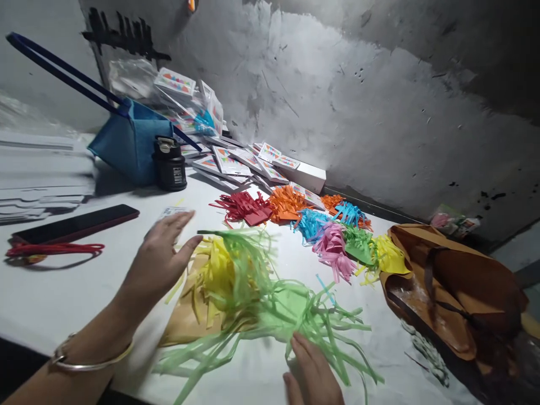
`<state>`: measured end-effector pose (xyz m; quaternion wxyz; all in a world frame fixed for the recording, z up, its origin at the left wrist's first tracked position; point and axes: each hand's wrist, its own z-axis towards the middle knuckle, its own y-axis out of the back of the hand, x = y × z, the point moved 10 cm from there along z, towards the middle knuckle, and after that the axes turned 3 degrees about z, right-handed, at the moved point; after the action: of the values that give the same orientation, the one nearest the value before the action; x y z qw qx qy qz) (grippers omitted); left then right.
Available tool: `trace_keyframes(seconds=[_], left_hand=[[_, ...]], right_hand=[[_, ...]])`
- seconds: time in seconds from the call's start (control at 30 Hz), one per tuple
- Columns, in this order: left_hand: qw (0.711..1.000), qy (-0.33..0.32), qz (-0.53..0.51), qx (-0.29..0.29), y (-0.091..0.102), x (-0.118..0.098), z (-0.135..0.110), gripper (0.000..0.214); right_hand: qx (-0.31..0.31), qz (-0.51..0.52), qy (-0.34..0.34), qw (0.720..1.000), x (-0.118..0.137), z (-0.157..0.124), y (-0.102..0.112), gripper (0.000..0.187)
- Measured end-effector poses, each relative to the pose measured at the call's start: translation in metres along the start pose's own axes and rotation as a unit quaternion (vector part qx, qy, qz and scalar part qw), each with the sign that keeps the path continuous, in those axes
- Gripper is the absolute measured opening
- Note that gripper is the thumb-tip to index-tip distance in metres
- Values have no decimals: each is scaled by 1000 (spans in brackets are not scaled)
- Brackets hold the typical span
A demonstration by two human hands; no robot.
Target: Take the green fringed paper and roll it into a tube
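Observation:
My left hand (169, 242) is over the table at the left of the yellow fringe, fingers stretched out and thumb apart, holding nothing. A bracelet circles that wrist. My right hand (314, 371) lies at the near edge of the green tissue-paper fringe (291, 301), fingertips at its strips, fingers and thumb apart. The green strips spread widely, and part of them is blurred over the yellow tissue fringe (218, 267). Beneath the yellow fringe is a flat tan paper piece (183, 320).
Red (248, 208), orange, blue, pink, green and yellow fringe bundles line the back. Behind them lie several printed white boxes (230, 163). A black bottle (170, 166), blue bag (135, 140) and phone-like dark slab (80, 228) are left; a brown bag (459, 275) is right.

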<state>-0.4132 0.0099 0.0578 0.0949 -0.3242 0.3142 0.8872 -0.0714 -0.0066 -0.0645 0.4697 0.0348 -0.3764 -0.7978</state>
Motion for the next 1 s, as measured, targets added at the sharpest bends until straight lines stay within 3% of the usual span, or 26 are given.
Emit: trace_keyframes(seconds=[0.07, 0.1, 0.13, 0.2, 0.27, 0.33, 0.4, 0.5, 0.63, 0.7, 0.8, 0.9, 1.0], left_hand=[[996, -76, 35, -22, -8, -16, -10, 40], [993, -118, 17, 17, -23, -28, -24, 37], [983, -156, -17, 90, -46, -42, -42, 31], [922, -247, -94, 283, -96, -77, -97, 29], [868, -298, -115, 380, -126, -101, -141, 40], [844, -326, -80, 418, -146, -111, -161, 39], [842, -334, -27, 422, -160, -109, -160, 30], [868, -303, 31, 393, -167, -90, -132, 16], [914, -229, 83, 325, -149, -71, -105, 22], [914, -233, 75, 324, -139, -79, -119, 31], [859, -310, 5, 407, -139, -107, -177, 64], [816, -373, -18, 441, -144, -119, -222, 45], [822, -407, 5, 399, -149, -115, -230, 43]], right_hand=[[10, -37, 22, 999, 3, 11, -19, 45], [9, -66, 38, 997, 4, 18, -26, 46], [9, -98, 55, 994, 6, 24, -33, 46], [19, -155, 89, 984, 7, 36, -44, 39], [39, -180, 111, 977, 6, 43, -48, 32], [41, -183, 112, 976, 5, 42, -43, 27], [30, -177, 111, 977, 7, 34, -33, 28], [3, -160, 104, 982, 10, 12, -16, 31], [-1, -159, 111, 981, 15, -18, -7, 28], [-8, -152, 88, 984, 15, -24, -3, 28], [-13, -108, 44, 993, 15, -23, -2, 27], [3, -106, -17, 994, 6, -18, -4, 38], [51, -174, -89, 979, -28, -23, 8, 44]])
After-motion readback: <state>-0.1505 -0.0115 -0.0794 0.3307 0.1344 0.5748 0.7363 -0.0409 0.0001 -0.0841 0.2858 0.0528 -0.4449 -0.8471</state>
